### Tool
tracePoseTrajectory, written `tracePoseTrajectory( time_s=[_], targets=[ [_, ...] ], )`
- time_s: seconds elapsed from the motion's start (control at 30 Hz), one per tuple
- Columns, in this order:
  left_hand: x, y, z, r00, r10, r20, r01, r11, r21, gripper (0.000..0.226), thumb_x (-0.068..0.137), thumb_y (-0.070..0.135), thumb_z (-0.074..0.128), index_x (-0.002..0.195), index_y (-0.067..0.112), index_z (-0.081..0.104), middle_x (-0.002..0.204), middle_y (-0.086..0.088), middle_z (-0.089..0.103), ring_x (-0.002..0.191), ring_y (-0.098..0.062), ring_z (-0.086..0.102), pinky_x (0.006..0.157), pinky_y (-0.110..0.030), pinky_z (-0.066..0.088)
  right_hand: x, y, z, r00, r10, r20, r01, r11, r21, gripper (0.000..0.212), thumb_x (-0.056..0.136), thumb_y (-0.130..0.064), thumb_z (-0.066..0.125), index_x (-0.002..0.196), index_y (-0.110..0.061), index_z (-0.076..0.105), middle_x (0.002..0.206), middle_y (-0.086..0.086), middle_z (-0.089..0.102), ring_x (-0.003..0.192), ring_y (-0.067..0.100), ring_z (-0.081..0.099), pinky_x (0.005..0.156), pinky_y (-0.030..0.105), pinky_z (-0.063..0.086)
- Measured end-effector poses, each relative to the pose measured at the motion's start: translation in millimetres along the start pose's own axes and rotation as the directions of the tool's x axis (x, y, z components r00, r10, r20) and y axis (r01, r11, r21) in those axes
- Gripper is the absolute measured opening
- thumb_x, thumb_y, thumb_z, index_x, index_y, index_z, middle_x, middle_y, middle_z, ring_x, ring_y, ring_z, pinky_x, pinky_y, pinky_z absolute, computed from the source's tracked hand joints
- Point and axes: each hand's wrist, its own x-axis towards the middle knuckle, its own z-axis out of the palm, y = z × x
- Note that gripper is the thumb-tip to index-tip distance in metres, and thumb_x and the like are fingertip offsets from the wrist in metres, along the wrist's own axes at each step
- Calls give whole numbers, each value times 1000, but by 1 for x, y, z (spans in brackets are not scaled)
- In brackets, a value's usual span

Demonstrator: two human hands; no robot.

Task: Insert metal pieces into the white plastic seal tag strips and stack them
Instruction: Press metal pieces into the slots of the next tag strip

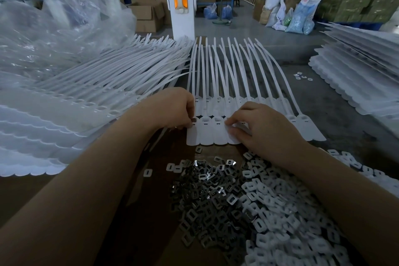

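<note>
A joined strip of white plastic seal tags [212, 134] lies flat in front of me, its long tails fanning away. My left hand [174, 108] pinches a small metal piece at the slot of the leftmost tag. My right hand [263, 127] rests on the strip further right, fingertips pinching at a tag's slot; whether they hold a piece is hidden. A heap of dark metal pieces [213, 196] lies close below the strip, beside a heap of white plastic caps [287, 218].
A tall stack of white tag strips [54, 127] fills the left side, with clear plastic bags [54, 34] behind it. Another stack [356, 75] stands at the right. Cardboard [138, 211] covers the work surface. A white post [181, 0] rises beyond.
</note>
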Motion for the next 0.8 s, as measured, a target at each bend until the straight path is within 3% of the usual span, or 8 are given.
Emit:
tracePoseTrajectory(
  time_s=[0.17,0.4,0.53,0.63,0.8],
  targets=[
    [-1,0,-2,1000,12,8,-12,1000,-22,22,83,16,77,86,27,59,81,3,68,67,-8,67,59,-20,53,0,0,0,1000,-6,-5,6,1000,3,25,95,-37,56,113,-27,71,113,-8,61,104,14,56,87,35,50],
    [-3,1,-3,1000,-12,16,13,998,-55,12,83,15,76,86,21,66,76,3,70,63,-6,66,59,-18,53,0,-1,0,1000,-6,-2,6,1000,2,25,96,-37,56,114,-28,70,113,-9,60,105,13,56,88,36,50],
    [-2,2,-3,999,-40,30,42,996,-81,8,85,14,74,91,18,70,77,2,69,64,-7,65,56,-16,52,0,-2,-1,1000,-7,-4,7,1000,-1,25,96,-37,57,113,-27,70,113,-8,60,104,13,56,88,35,50],
    [0,0,1,989,-141,43,146,978,-146,13,90,19,69,98,9,66,77,-5,70,60,-12,66,49,-19,52,0,-2,-1,1000,-3,-1,3,1000,-4,24,95,-37,57,113,-28,70,113,-8,60,103,12,56,87,34,50],
    [0,-1,-2,961,-220,168,259,927,-272,21,89,18,70,102,2,68,79,-9,66,63,-14,61,41,-17,47,-1,-3,-1,1000,5,-5,-5,1000,18,22,95,-35,59,112,-26,70,110,-8,59,100,13,57,85,34,51]
  ],
)
